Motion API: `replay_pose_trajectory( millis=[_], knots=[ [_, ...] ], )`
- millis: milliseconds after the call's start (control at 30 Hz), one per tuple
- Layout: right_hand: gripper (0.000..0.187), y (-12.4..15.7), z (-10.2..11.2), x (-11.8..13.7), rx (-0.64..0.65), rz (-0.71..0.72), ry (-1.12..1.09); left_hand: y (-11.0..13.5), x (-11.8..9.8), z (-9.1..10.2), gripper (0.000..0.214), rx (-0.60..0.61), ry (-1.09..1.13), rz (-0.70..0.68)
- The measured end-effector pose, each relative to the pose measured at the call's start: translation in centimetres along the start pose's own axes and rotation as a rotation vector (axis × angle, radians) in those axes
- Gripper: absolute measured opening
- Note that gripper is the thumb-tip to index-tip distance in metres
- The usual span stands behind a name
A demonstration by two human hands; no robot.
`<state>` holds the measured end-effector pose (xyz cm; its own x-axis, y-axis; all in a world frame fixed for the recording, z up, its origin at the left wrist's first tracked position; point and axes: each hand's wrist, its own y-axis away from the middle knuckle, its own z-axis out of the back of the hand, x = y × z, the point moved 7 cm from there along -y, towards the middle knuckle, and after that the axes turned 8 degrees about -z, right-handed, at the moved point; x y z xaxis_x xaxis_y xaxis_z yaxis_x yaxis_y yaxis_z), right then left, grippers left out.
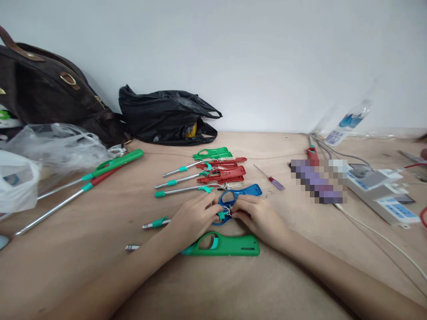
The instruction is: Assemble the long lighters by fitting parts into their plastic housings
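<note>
An opened blue stick lighter (pixel 248 191) lies between my hands, its shell split into halves. My left hand (pixel 196 213) is closed around its teal trigger piece (pixel 220 216); its metal tube (pixel 156 223) with a teal collar sticks out to the left. From the other side, my right hand (pixel 260 218) is closed, fingertips pinched on the lighter's inner parts by the white wires (pixel 227 210); the exact part is hidden. Just below, a closed green stick lighter (pixel 233 246) lies partly under my left forearm. Opened red shells (pixel 223 174) and a green shell (pixel 216 154) lie above, with their tubes to the left.
A purple-handled screwdriver (pixel 275 182) and small screws (pixel 271 192) lie to the right. Further right are a white power strip (pixel 383 195) and cables. Two assembled lighters (pixel 116 163) rest at left beside plastic bags (pixel 63 146). A black bag (pixel 160 118) and water bottle (pixel 350 122) stand behind.
</note>
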<state>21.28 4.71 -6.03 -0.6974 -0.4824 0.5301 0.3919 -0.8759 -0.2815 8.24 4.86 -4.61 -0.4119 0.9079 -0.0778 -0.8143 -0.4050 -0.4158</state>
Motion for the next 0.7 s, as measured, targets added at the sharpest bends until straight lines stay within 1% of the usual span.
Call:
replay_pose_trajectory(
  millis=[233,433,533,600,700],
  knots=[
    [0.015,0.1,-0.3,-0.1,-0.013,0.023,0.062,0.1,0.1,-0.1,0.019,0.01,-0.003,0.008],
    [0.019,0.3,-0.5,1.3,0.073,0.166,0.235,0.0,-0.2,-0.3,0.023,0.061,-0.025,-0.019],
    [0.021,0.4,-0.1,1.7,0.124,0.182,0.279,0.0,-0.3,0.0,0.024,0.087,-0.013,-0.028],
    [0.02,0.4,0.2,1.7,0.171,0.171,0.286,0.0,-0.1,0.2,0.023,0.095,0.031,-0.021],
    [0.017,0.2,0.6,1.4,0.237,0.124,0.216,0.3,0.8,0.8,0.019,0.07,0.2,0.041]
  ],
)
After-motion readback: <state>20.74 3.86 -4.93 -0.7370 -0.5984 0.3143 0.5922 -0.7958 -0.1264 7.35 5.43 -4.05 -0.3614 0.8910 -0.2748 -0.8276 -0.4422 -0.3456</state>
